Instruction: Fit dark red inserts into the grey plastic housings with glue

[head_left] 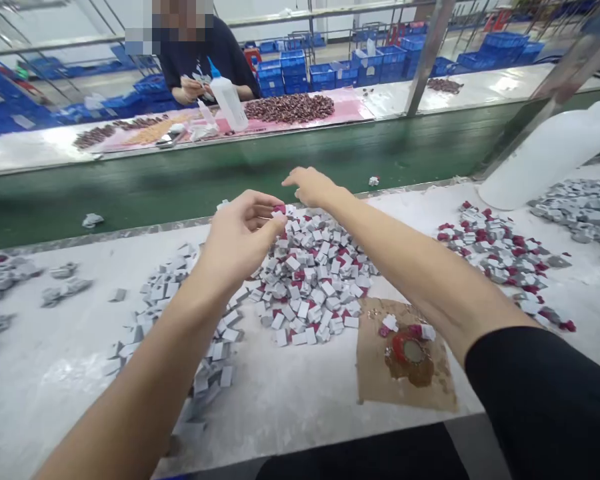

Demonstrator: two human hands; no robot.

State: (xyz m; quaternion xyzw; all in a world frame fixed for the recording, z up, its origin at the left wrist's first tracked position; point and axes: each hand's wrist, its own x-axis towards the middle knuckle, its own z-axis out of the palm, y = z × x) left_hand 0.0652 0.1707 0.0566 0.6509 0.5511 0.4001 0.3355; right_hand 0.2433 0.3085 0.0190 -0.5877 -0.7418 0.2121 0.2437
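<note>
My left hand [243, 230] is closed over the far side of the pile, thumb and fingers pinching a small magenta-and-white plastic piece [279, 211]. Just right of it, my right hand [310, 187] reaches to the green belt's near edge. Its fingers look stretched out, with nothing visible in them. Below both hands lies a heap of small white and magenta plastic pieces [313, 287]. More plain grey-white pieces [165, 293] are spread beneath my left forearm. Under my right forearm, a brown cardboard sheet [370, 380] carries a wet brown stain, a red-rimmed round cap [411, 351] and two small pieces.
A green conveyor belt [180, 190] crosses beyond the table, with a few loose pieces on it. At right stand a large white bottle [545, 160] and another magenta-white pile [500, 250]. Across the belt, a person [210, 57] works beside a white glue bottle [229, 103].
</note>
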